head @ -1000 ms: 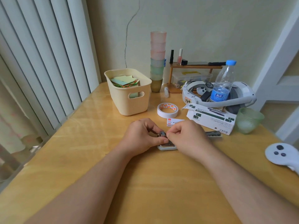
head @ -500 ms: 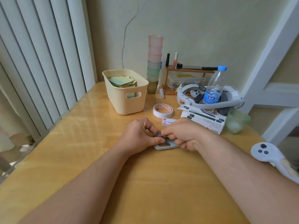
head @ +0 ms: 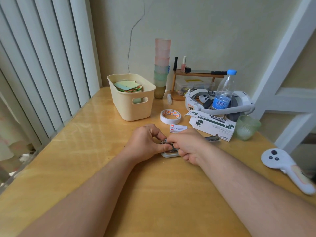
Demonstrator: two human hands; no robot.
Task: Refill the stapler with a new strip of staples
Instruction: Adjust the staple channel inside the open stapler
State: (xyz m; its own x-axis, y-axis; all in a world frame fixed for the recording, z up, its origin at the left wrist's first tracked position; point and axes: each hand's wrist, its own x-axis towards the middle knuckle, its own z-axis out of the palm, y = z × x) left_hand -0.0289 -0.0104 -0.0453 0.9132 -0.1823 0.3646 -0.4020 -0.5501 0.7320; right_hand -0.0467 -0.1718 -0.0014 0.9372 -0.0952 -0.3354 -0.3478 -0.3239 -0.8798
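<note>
A small pale stapler [head: 169,153] lies on the wooden table [head: 85,159] at the middle, mostly hidden by both hands. My left hand [head: 145,144] pinches its metal front end from the left with thumb and forefinger. My right hand [head: 189,146] curls over it from the right, fingertips meeting the left ones at the metal part. A small white staple box [head: 178,128] lies just behind the hands. A metal piece [head: 212,138] sticks out to the right behind my right hand. Whether a staple strip is between the fingers is hidden.
A cream basket [head: 131,106] of paper slips stands at the back left, a tape roll [head: 170,116] and a white carton [head: 212,124] behind the hands. A headset [head: 239,106], water bottle [head: 222,94], green cup [head: 246,127] and stacked cups [head: 161,65] crowd the back right. A white controller [head: 283,166] lies at the right edge.
Both hands stay on the stapler. My right hand has curled lower over it. The camera has shifted, so the scene sits slightly differently in view.
</note>
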